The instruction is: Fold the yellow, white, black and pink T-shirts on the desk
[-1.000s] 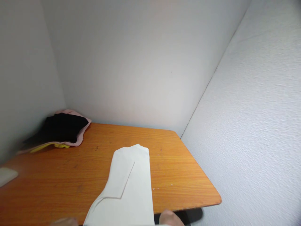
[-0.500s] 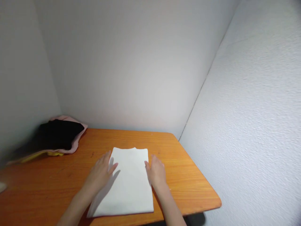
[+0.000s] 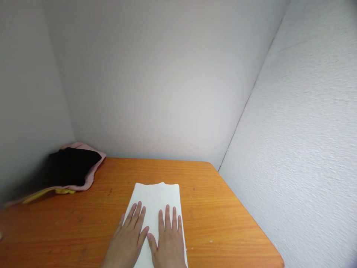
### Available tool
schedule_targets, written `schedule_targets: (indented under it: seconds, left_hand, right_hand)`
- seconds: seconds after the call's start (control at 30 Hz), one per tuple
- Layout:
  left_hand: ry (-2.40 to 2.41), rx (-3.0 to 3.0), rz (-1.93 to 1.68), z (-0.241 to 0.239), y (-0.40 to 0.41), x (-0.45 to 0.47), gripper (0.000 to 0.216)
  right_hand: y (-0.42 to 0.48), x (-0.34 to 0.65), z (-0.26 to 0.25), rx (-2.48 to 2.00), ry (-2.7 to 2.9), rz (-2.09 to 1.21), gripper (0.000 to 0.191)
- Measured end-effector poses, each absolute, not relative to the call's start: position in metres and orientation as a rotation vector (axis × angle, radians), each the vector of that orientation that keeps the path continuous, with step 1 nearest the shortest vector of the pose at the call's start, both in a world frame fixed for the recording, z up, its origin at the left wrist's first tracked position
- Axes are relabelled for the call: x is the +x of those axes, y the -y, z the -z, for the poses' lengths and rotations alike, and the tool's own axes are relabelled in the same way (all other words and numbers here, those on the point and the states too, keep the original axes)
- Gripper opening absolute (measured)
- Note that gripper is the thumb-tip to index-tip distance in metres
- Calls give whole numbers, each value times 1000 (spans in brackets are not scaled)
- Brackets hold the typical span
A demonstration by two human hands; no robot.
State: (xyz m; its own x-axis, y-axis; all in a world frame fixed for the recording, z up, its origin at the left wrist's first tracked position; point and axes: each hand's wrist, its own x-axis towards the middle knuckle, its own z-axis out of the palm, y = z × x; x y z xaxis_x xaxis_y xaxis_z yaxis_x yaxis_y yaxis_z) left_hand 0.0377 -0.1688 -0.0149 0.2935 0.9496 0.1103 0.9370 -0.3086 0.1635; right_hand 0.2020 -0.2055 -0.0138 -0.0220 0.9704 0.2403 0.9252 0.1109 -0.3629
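At the near middle of the wooden table (image 3: 223,208), one folded white cloth (image 3: 156,194) lies under two open, palm-down hands with fingers pointing far and thumbs nearly meeting. The left hand (image 3: 124,238) overlaps the cloth's left edge; the right hand (image 3: 169,243) covers its right part, both hiding much of it. Far left, three cloths lie heaped by the wall (image 3: 156,82): black (image 3: 76,163), pink (image 3: 90,178) and yellow (image 3: 65,191).

Counter (image 3: 228,223) was wood-grain orange. On its far-left corner: black cloth (image 3: 74,165) over pink cloth (image 3: 90,175), yellow cloth (image 3: 65,191) lowest. Plain wall (image 3: 153,85) behind counter, textured wall (image 3: 301,130) to its right, both pale grey.
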Motion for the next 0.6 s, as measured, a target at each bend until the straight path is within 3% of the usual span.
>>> schedule_targets:
  seconds: [0.4, 0.6]
  left_hand:
    - [-1871, 2514, -343, 10, 181, 41, 57]
    - [-2073, 2620, -481, 36, 215, 42, 56]
  right_hand:
    - [202, 213, 38, -1718, 2050, 19, 64]
    - [213, 219, 56, -1534, 2111, 132, 64]
